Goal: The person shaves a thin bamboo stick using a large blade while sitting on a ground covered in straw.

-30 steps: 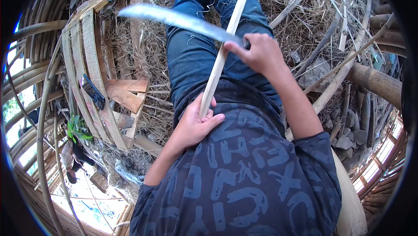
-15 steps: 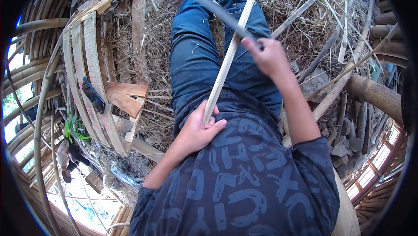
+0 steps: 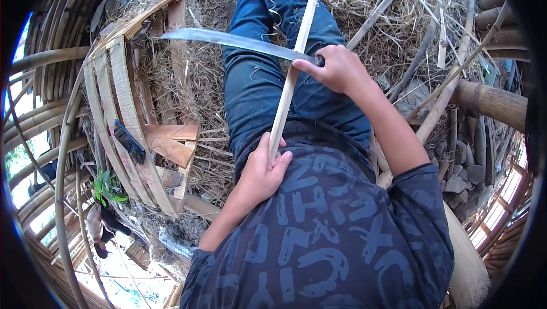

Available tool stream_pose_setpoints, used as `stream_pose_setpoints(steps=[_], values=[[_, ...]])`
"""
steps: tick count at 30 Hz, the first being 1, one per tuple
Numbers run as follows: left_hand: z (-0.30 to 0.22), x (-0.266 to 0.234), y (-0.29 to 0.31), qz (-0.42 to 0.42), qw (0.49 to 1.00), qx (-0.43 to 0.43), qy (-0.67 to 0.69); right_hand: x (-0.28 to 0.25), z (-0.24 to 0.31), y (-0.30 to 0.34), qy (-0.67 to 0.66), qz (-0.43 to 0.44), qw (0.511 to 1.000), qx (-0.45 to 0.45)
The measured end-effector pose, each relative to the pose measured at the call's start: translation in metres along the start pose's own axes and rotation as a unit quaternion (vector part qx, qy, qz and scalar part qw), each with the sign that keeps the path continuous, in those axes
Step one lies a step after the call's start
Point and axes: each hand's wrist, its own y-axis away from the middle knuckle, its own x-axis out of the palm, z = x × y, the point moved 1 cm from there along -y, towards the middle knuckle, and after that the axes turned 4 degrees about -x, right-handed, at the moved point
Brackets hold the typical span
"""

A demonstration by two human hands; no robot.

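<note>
Along the lap (image 3: 250, 95) slants a pale wooden strip (image 3: 284, 104), its near end clasped in the left hand (image 3: 263, 175) at the waist, likely for steadiness, while the right hand (image 3: 339, 69) grips the handle of a long knife (image 3: 239, 41) crossing it

Soft daylight is admitted through gaps in the bamboo wall (image 3: 57, 18) at left and the slatted wall (image 3: 510, 243) at lower right. The ground (image 3: 122, 286) outside, at lower left, is blown out to near white. A pale sheen is reflected along the machete blade (image 3: 233, 40). Only faint shadows are cast on the jeans (image 3: 250, 89). Outer bamboo poles (image 3: 60, 195) are bowed by the fisheye, and the corners are blacked out.
</note>
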Motion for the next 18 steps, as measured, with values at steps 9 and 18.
stream_pose_setpoints(steps=[9, 18], values=[[0.023, -0.005, 0.019, 0.015, 0.998, 0.061, 0.012, -0.026, -0.042, -0.049, 0.056, -0.103, 0.984, 0.135], [0.028, -0.025, 0.015, 0.055, 0.993, 0.075, 0.078, -0.071, -0.070, 0.016, 0.073, -0.115, 0.968, 0.210]])
